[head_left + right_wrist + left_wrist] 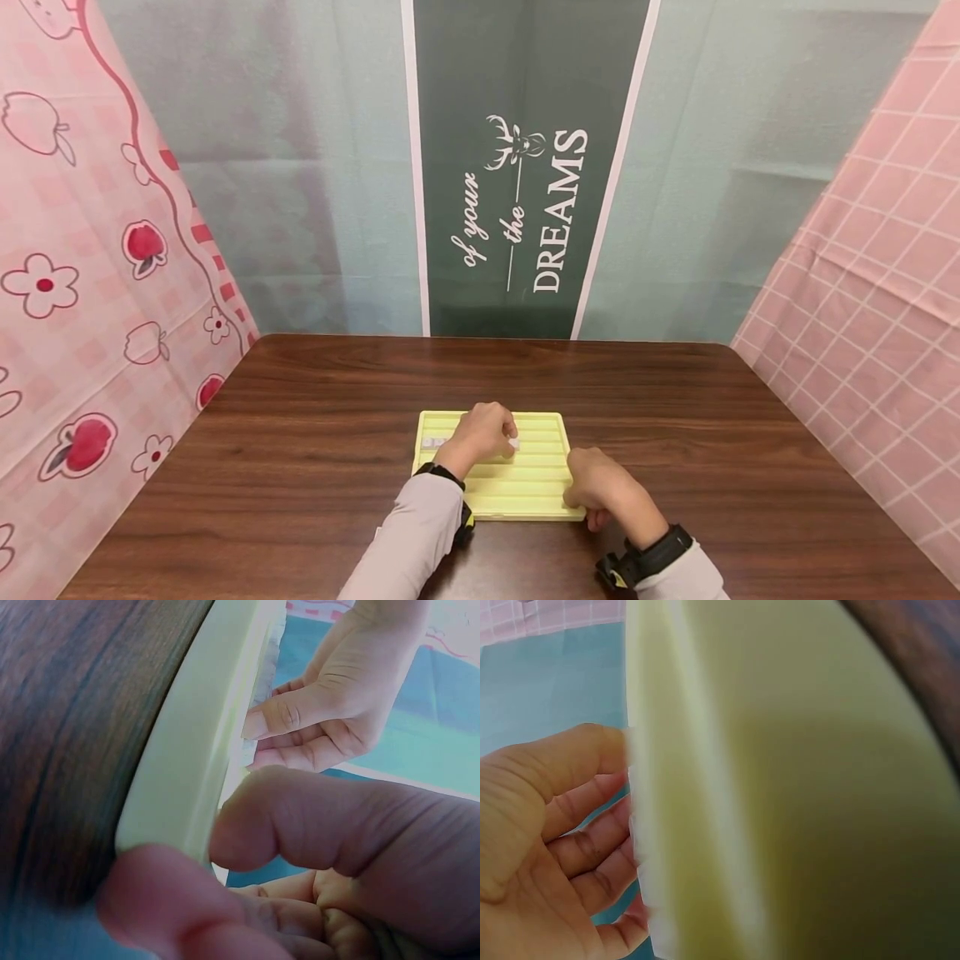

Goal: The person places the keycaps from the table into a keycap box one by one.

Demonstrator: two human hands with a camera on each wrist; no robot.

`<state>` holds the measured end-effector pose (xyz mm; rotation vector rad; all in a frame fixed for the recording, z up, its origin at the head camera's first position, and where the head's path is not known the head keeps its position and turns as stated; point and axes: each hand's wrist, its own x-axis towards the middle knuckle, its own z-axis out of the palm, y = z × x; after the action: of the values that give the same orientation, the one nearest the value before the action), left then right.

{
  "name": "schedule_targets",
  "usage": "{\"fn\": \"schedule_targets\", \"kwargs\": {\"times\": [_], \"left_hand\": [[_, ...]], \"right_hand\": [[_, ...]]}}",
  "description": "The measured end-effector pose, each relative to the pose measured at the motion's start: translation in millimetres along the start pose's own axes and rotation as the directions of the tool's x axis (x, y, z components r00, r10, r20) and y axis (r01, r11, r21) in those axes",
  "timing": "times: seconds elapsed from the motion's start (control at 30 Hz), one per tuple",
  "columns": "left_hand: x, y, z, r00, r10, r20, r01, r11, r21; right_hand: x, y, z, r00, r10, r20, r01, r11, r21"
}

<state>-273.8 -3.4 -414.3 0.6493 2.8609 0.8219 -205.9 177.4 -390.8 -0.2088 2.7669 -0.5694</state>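
Observation:
A pale yellow tray (517,504) with ridged rows lies on the table. Small whitish square blocks (433,443) stand in one of its upper rows, partly hidden behind my left hand (483,432). That hand reaches over the tray and pinches a whitish block (515,443) at the row's right end. In the left wrist view its thumb and curled fingers (600,877) are against the blocks, with the tray's yellow side blurred up close. My right hand (603,487) grips the tray's near right corner, and its thumb (247,825) presses the rim in the right wrist view.
The dark wooden table (315,400) surrounds the tray. Behind it hangs a green and grey-blue curtain (337,208) with printed lettering. Pink patterned cloths (862,275) stand at both sides. Each wrist wears a black strap (660,558).

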Motion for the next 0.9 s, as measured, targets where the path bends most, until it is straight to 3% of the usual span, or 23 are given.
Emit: {"fn": "schedule_targets", "kwargs": {"times": [0.37,0.6,0.9], "left_hand": [[-2.4,2.4,-4.3,0.999,0.033,-0.013,-0.031,0.991,0.134],[-8.3,9.0,-15.2,0.997,0.079,-0.024,-0.072,0.978,0.197],[-10.4,7.5,-18.6,0.998,0.065,-0.01,-0.062,0.974,0.219]], "right_hand": [[0.1,-0.5,-0.8,1.0,0.013,0.014,-0.013,1.0,0.0],[1.0,-0.5,-1.1,0.999,0.026,0.024,-0.026,1.0,0.003],[0.8,0.1,-1.2,1.0,0.013,0.018,-0.013,1.0,-0.003]]}}
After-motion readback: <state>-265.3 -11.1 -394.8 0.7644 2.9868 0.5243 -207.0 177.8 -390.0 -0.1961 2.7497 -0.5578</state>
